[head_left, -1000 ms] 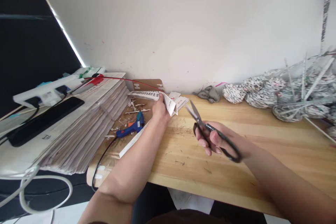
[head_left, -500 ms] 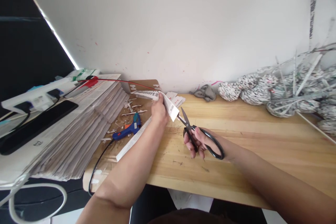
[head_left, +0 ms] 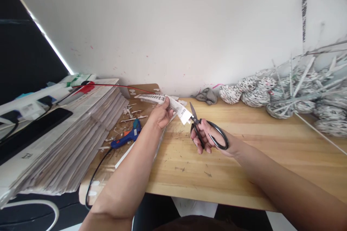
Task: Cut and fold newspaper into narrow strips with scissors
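A printed newspaper strip (head_left: pixel 179 109) is pinched in my left hand (head_left: pixel 162 114), its near end pointing right. Black-handled scissors (head_left: pixel 195 118) are gripped in my right hand (head_left: pixel 207 135), with fingers through the loops. Their blades stand apart at the right end of the strip, and one blade is partly hidden by the paper. Under my left forearm lies another pale strip (head_left: pixel 125 157), mostly covered. A blue glue gun (head_left: pixel 127 138) rests left of that forearm, among paper scraps (head_left: pixel 129 113) on brown cardboard (head_left: pixel 114 157).
A thick stack of newspapers (head_left: pixel 89 135) fills the left side, with a white power strip (head_left: pixel 40 101) and a black flat object (head_left: pixel 35 135) on top. Woven paper baskets (head_left: pixel 256 94) line the wall at right, their strips sticking out. A crumpled grey cloth (head_left: pixel 207 96) lies against the wall.
The view has shifted slightly. The scissors are raised closer to the strip's right end, and a blade now meets the paper. My left hand still pinches the strip.
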Available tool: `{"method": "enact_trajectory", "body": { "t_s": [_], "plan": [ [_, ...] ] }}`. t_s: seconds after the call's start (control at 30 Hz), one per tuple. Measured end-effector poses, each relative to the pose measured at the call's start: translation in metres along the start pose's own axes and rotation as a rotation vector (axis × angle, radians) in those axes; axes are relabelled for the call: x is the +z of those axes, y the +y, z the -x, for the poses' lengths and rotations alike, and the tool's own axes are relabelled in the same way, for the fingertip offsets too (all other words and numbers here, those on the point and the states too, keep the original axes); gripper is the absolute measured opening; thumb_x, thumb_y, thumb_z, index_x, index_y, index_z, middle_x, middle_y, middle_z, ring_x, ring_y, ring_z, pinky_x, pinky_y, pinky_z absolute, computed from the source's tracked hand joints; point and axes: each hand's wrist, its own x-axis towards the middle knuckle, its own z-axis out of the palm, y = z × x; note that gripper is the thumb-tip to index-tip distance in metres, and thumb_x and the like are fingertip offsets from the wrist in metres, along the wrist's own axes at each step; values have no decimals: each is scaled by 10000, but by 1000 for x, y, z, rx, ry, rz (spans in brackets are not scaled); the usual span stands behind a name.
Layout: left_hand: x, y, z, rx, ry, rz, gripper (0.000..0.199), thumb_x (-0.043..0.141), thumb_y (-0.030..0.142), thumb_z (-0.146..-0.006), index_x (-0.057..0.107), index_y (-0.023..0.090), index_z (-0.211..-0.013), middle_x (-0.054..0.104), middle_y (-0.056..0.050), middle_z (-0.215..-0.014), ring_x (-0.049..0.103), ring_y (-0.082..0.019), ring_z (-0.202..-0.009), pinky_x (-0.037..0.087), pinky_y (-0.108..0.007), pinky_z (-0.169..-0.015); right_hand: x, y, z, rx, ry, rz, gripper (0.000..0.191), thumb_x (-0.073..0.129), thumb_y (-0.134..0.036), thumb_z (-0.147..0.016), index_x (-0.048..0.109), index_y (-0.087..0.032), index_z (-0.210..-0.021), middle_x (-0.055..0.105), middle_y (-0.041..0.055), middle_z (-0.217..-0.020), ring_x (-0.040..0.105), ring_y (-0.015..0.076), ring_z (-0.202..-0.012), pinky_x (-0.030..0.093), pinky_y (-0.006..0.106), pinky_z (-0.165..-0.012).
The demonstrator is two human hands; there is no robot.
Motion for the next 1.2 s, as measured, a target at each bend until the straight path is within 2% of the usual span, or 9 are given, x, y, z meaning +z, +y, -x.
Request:
{"method": "enact_trajectory", "body": {
  "t_s": [0.1, 0.23, 0.4, 0.6, 1.0, 1.2],
  "plan": [
    [3, 2, 3, 53, 0, -22, 181, 554, 228, -995, 672, 93, -968, 754, -108, -853, 752, -179, -720, 564, -181, -488, -3, 2, -2, -3, 4, 18, 810, 520, -942, -709, 616, -155, -877, 591, 5, -706, 660, 126, -553, 368, 159, -379],
    [4, 1, 2, 118, 64, 2, 114, 556, 166, -987, 647, 145, -920, 736, -35, -823, 726, -133, -675, 629, -231, -586, -4, 2, -1, -36, -4, 39, 796, 501, -928, -742, 617, -157, -902, 580, -3, -725, 654, 111, -563, 378, 150, -386],
    [4, 2, 2, 154, 86, 0, 101, 605, 194, -964, 667, 160, -890, 733, -32, -826, 712, -126, -673, 627, -223, -606, -1, -2, 3, -43, -16, 35, 786, 492, -917, -762, 613, -152, -895, 575, -1, -722, 633, 98, -551, 384, 149, -388],
    [7, 2, 6, 145, 78, -39, 121, 636, 212, -948, 670, 142, -855, 719, -45, -789, 696, -126, -643, 599, -203, -559, 1, -3, 4, -36, -50, -9, 790, 502, -923, -747, 607, -149, -860, 576, -2, -678, 626, 108, -505, 341, 157, -344],
    [6, 4, 6, 169, 74, -76, 133, 627, 210, -955, 656, 143, -843, 710, -23, -756, 666, -101, -601, 578, -175, -524, 1, -2, 6, -41, -36, -15, 767, 501, -939, -728, 542, -175, -795, 527, -43, -597, 539, 75, -402, 251, 146, -303],
    [6, 6, 7, 162, 75, -87, 109, 656, 220, -941, 662, 138, -869, 715, -25, -773, 674, -94, -604, 572, -159, -506, -1, -1, 5, 4, -4, 5, 780, 527, -959, -674, 518, -181, -737, 499, -65, -550, 467, 51, -341, 310, 159, -316]
  ]
}}
